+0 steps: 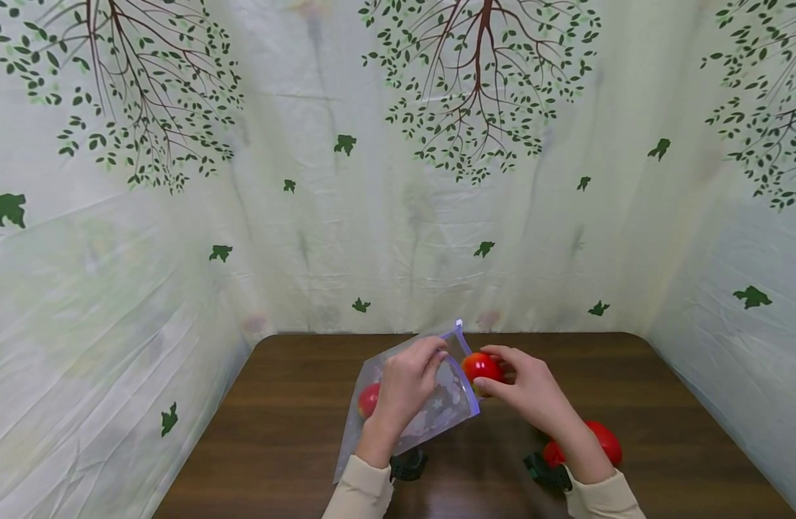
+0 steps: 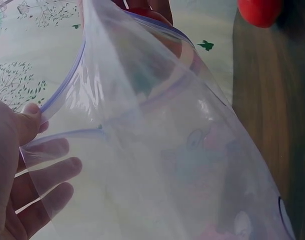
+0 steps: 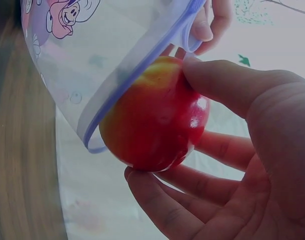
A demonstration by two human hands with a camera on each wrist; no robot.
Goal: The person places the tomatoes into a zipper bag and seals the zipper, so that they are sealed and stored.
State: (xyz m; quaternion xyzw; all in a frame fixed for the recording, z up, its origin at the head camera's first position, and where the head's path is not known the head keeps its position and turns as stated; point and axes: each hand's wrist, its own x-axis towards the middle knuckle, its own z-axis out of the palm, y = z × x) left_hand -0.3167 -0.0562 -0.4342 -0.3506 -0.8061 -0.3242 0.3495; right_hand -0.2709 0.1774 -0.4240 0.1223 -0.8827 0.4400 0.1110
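My left hand (image 1: pixel 407 382) pinches the purple-edged rim of a clear zip bag (image 1: pixel 398 440) between thumb and fingers. In the left wrist view, the thumb lies outside the rim and the other fingers show through the plastic. My right hand (image 1: pixel 531 386) grips a shiny red apple (image 3: pixel 155 117) with a yellow-green patch, thumb on one side and fingertips on the other. The apple is right at the bag's mouth, its yellow-green side partly behind the purple edge (image 3: pixel 142 75) in the right wrist view. Another red fruit (image 1: pixel 368 401) shows through the bag, partly hidden by my left hand.
On the brown wooden table (image 1: pixel 294 404), a large red fruit (image 1: pixel 603 441) lies beside my right forearm, with a smaller red piece (image 1: pixel 554 454) near it. A white curtain (image 1: pixel 398 216) printed with trees and leaves stands behind the table and along both sides.
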